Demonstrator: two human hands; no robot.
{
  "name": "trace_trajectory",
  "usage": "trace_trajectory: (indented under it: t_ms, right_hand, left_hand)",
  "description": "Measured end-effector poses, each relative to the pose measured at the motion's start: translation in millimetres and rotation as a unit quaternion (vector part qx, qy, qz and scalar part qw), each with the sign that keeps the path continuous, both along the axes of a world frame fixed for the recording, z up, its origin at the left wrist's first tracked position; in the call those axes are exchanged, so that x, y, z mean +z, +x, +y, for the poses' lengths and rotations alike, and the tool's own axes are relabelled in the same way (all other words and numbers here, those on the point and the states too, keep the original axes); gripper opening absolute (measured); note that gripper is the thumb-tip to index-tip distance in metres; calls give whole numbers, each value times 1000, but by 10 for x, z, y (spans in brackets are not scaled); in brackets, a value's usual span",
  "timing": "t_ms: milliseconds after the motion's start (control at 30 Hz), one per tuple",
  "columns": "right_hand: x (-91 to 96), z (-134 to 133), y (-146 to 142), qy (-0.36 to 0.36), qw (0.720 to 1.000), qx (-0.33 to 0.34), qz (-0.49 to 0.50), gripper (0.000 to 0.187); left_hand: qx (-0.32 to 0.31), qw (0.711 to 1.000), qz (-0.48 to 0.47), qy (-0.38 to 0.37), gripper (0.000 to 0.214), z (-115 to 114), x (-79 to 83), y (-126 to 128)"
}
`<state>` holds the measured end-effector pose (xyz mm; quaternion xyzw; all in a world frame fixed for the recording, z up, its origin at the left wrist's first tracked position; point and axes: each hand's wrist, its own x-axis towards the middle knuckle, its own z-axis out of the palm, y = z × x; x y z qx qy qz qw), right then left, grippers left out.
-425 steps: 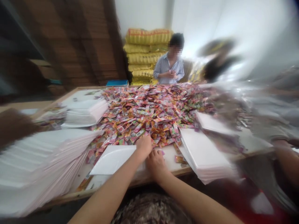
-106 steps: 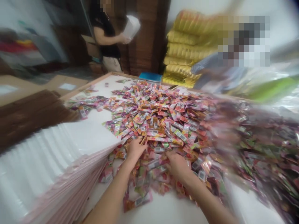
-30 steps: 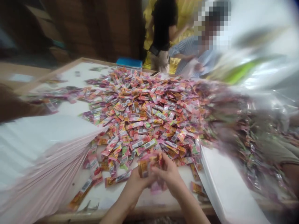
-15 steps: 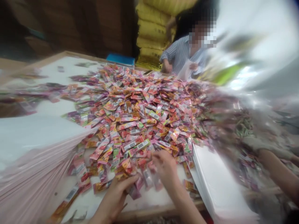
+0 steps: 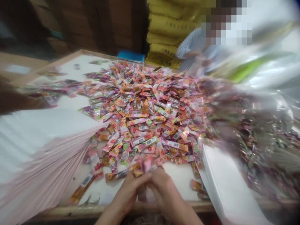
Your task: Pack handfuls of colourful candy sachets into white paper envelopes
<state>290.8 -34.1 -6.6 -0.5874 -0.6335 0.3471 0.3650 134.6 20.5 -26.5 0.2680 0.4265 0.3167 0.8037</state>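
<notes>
My left hand is closed around a bundle of small printed stick packets at the near edge of the table. Pressed up beside it, my right hand is closed on the same bundle, its fingertips partly hidden behind the packets and my left thumb. The packets stand up between both hands, with more wrapper showing below the thumbs. Just beyond my fingers spreads a big heap of pink, orange and green stick packets, some with barcodes.
A fanned stack of white-pink plastic bags lies on the left, another white stack on the right. Across the table, a person in a striped shirt holds something pale. A blue box and yellow sacks are behind.
My right hand has come off the heap's near edge and moved left to my left hand; the packets are now gathered between both. The co-worker's arm at right has left view.
</notes>
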Motion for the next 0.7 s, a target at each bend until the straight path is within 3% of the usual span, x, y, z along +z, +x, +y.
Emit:
trace_trajectory:
  t_ms: [67, 167, 267, 333, 400, 467, 533, 633, 700]
  right_hand:
    - [-79, -15, 33, -18, 1000, -23, 5, 18]
    - [-322, -6, 251, -46, 981, -178, -54, 9]
    - [-556, -7, 395, -51, 975, -193, -101, 9]
    - [-623, -9, 397, -47, 977, -192, -83, 6]
    - [-607, 8, 341, -60, 975, -215, -19, 7]
    - [-547, 56, 240, -78, 969, -229, 47, 5]
    - [-493, 125, 108, -100, 971, -212, 39, 13]
    - [-478, 208, -92, -130, 970, -170, -113, 30]
    - [-493, 231, -185, -108, 965, -122, -206, 20]
  left_hand:
    - [28, 998, 59, 5, 17, -42, 10, -114]
    - [36, 971, 199, 130, 17, -133, 6, -384]
    - [-134, 894, 257, 342, 11, -235, -48, -620]
    - [-210, 848, 270, 405, 6, -278, -119, -700]
    - [-156, 862, 301, 378, 6, -285, -205, -723]
    - [-37, 902, 318, 291, 10, -258, -274, -716]
    - [56, 927, 304, 211, 20, -207, -295, -696]
    - [66, 952, 261, 143, 22, -104, -230, -658]
    - [37, 961, 245, 126, 19, -18, -153, -640]
